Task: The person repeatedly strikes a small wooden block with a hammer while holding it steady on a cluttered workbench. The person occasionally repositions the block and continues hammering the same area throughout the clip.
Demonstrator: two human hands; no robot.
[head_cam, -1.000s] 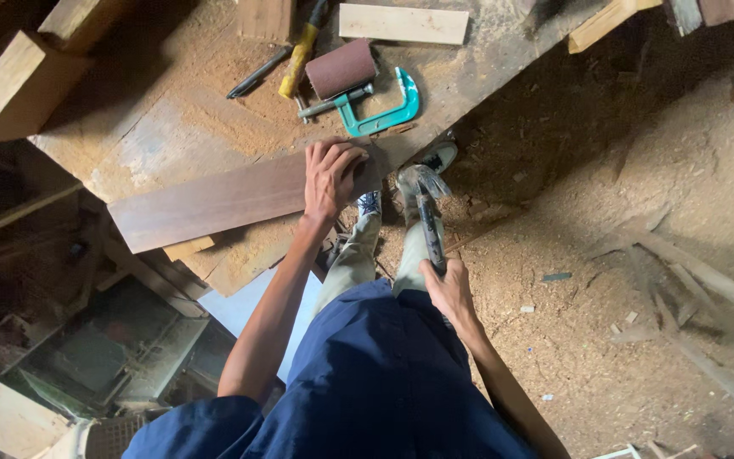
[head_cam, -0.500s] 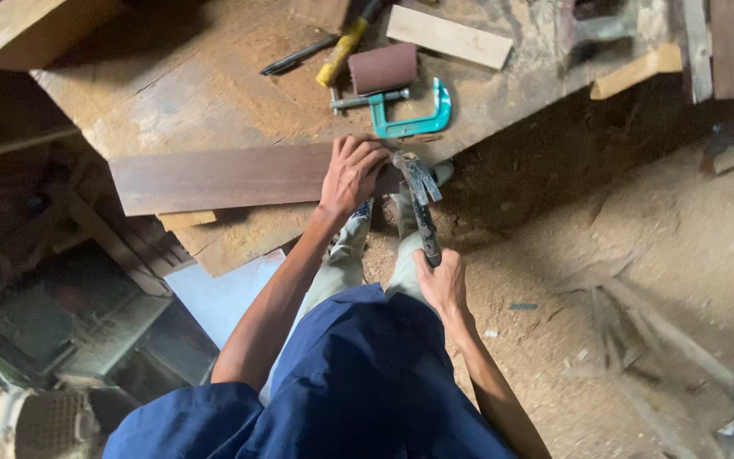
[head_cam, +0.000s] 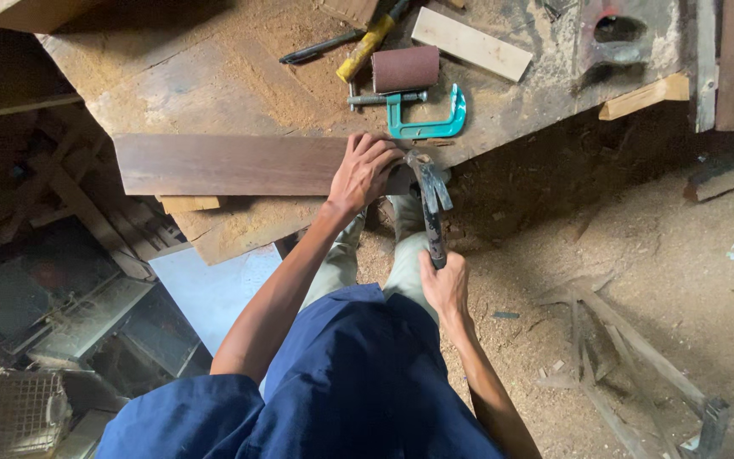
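Note:
A long dark brown plank (head_cam: 231, 164) lies along the near edge of a dusty workbench (head_cam: 214, 76). My left hand (head_cam: 365, 170) presses down on the plank's right end, fingers spread over it. My right hand (head_cam: 443, 285) grips the dark handle of a claw hammer (head_cam: 429, 200). The hammer's metal head sits at the plank's right end, just beside my left fingers. My legs and blue shirt fill the bottom middle of the view.
On the bench behind the plank lie a teal C-clamp (head_cam: 425, 115), a brown sanding roll (head_cam: 405, 68), a yellow-handled tool (head_cam: 365, 44) and a pale wood strip (head_cam: 471, 44). Sawdust covers the floor (head_cam: 639, 255), with wood scraps at the right and crates at the left.
The view has shifted, so the bench and plank sit lower in the frame. My left hand stays on the plank's end and my right hand keeps the hammer, its head now at the plank's end.

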